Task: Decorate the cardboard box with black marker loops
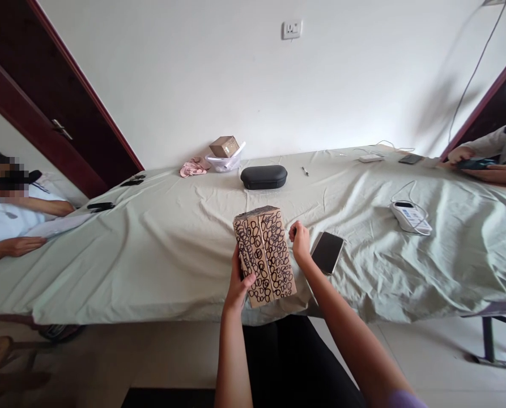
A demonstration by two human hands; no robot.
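Observation:
My left hand [241, 283] grips a small cardboard box [266, 258] by its lower left side, with the thumb across the front. Black hand-drawn circles cover the front face, and a seam runs down its middle. The narrow top face is darkened with black. Just right of the box, my right hand [300, 241] is closed in a fist, apart from the cardboard. A small dark bit shows at its fingers, too little to name. Beside that wrist a dark-screened phone [328, 253] lies on the cloth.
A black zipped case [263, 177] lies beyond the box on the green tablecloth [171, 249]. Behind it stand a plastic tub [225, 164] holding a brown box and a pink cloth [194, 167]. A white corded device [411, 218] lies right. People sit at both ends.

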